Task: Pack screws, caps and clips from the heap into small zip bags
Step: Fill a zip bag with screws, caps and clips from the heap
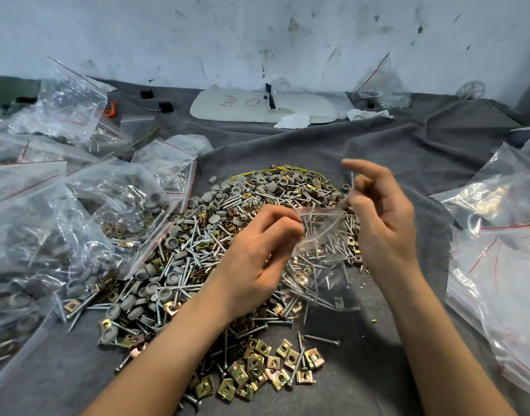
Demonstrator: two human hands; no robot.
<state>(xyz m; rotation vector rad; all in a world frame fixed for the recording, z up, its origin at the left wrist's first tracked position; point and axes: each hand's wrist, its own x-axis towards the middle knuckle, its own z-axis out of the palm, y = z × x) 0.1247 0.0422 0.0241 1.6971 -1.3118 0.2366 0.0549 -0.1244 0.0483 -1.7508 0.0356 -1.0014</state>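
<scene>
A heap (197,259) of silver screws, grey round caps and brass-coloured clips covers the middle of the grey cloth. Over it my left hand (257,256) pinches one edge of a small clear zip bag (317,229) with its mouth held open. My right hand (381,217) hovers at the bag's other edge, fingers curled round a screw (352,181) and what looks like a grey cap, index finger stretched out. A separate cluster of brass clips (269,370) lies nearest me.
Filled zip bags (77,211) pile up on the left. A stack of empty zip bags (498,265) lies on the right. A white board (257,108), tissues and another bag sit at the back by the wall.
</scene>
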